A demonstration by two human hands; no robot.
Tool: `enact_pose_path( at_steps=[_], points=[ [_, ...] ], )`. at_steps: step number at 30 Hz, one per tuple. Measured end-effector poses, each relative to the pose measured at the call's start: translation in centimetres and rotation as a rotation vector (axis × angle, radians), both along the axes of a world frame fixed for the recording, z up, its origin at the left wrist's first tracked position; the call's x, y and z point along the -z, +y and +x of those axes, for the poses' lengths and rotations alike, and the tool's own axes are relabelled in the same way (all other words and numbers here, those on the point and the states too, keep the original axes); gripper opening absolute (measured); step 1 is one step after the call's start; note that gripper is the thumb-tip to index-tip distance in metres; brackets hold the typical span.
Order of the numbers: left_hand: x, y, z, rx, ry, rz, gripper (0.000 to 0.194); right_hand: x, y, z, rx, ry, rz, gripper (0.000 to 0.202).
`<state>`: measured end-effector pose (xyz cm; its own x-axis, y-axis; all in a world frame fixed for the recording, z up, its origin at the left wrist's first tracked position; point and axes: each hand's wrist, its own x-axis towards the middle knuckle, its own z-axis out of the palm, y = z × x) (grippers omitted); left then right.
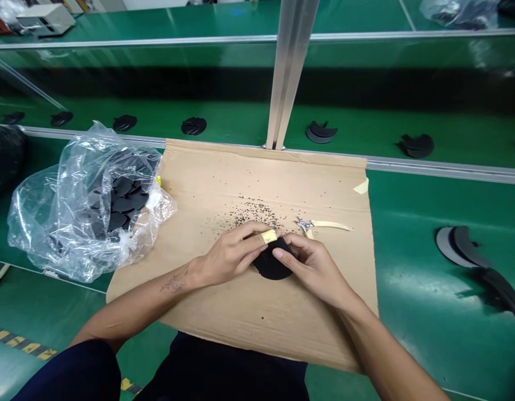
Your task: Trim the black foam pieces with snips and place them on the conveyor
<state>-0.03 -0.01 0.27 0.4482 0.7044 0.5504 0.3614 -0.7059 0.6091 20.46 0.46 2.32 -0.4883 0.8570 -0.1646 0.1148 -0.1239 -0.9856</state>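
Between both hands, just over the cardboard sheet (241, 323), is a rounded flat black piece (273, 263). My left hand (234, 253), with yellow tape around a fingertip, grips its left upper edge. The thumb of my right hand (314, 264) lies on its face while the fingers curl behind its right side. Beyond the hands, a pair of nippers (314, 224) with pale yellow handles rests on the cardboard. Small black scraps (255, 214) are scattered there too. The fingertips of both hands partly cover the top of the piece.
A clear plastic bag (77, 206) of black pieces stands at the left. More black pieces (462, 248) lie on the green table at the right, and others (194, 126) line the surface behind the metal rail. A metal post (291, 72) rises behind the cardboard.
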Motion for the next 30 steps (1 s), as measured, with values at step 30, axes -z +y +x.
enact_pose_path(
  at_steps=[30],
  points=[
    [-1.1, 0.3, -0.5, 0.056, -0.228, -0.013, 0.025, 0.8, -0.7, 0.3, 0.088, -0.109, 0.796, 0.045]
  ],
)
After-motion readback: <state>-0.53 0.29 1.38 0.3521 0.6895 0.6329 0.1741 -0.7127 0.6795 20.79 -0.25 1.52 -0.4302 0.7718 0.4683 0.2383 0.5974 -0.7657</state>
